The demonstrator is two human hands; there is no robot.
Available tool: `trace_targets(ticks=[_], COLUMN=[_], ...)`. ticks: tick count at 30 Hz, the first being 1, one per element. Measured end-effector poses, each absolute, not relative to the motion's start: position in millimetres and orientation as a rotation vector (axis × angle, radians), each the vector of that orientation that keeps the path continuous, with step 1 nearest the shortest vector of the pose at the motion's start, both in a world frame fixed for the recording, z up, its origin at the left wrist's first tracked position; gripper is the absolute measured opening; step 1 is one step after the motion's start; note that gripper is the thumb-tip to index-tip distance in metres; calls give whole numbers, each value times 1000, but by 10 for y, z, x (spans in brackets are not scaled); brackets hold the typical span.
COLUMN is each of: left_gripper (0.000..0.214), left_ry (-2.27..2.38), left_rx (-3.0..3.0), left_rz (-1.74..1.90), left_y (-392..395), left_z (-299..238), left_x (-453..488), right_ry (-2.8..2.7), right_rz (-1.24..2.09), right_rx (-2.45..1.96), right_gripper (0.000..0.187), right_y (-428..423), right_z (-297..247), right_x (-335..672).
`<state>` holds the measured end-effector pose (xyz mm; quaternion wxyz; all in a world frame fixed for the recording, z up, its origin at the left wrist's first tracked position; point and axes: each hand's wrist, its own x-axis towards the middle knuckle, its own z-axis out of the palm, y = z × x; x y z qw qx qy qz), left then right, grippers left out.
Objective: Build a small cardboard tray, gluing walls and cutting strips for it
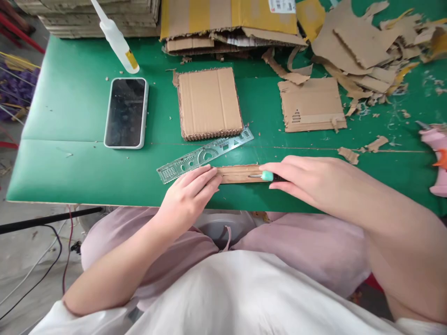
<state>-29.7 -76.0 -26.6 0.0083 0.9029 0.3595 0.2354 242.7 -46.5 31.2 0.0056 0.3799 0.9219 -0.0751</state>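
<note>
A narrow cardboard strip (237, 175) lies near the table's front edge. My left hand (190, 193) presses on its left end, fingers together and bent over it; the thumb is hidden. At the strip's right end, my right hand (307, 179) is closed around a small screwdriver (267, 176) with a mint-green collar and a thin metal shaft. Its tip points left and lies over the strip. A clear plastic ruler (206, 156) slants just behind my left fingers, touching or nearly touching them. Beyond the ruler sits a square stack of cardboard (210, 102).
On the green table (63, 172) are a phone (125, 113), a white squeeze bottle (118, 44), a flat cardboard piece (312, 104) and torn cardboard scraps (363, 42). Cardboard with yellow tape (230, 21) lies at the back. A pink glue gun (436, 158) rests at the right edge.
</note>
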Motion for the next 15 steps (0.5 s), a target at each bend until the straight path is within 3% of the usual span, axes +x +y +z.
trace_targets(ticks=[5, 15], left_gripper=[30, 26], left_ry=[1097, 1123], left_rx=[2782, 2851], left_rz=[724, 711], left_y=[-749, -737], left_z=[-297, -242], left_x=[-328, -288], right_ry=[2777, 2610], right_rz=[128, 161], right_rx=[1038, 1042], right_gripper=[23, 20], right_y=[-407, -403], right_z=[284, 406], right_x=[2318, 2170])
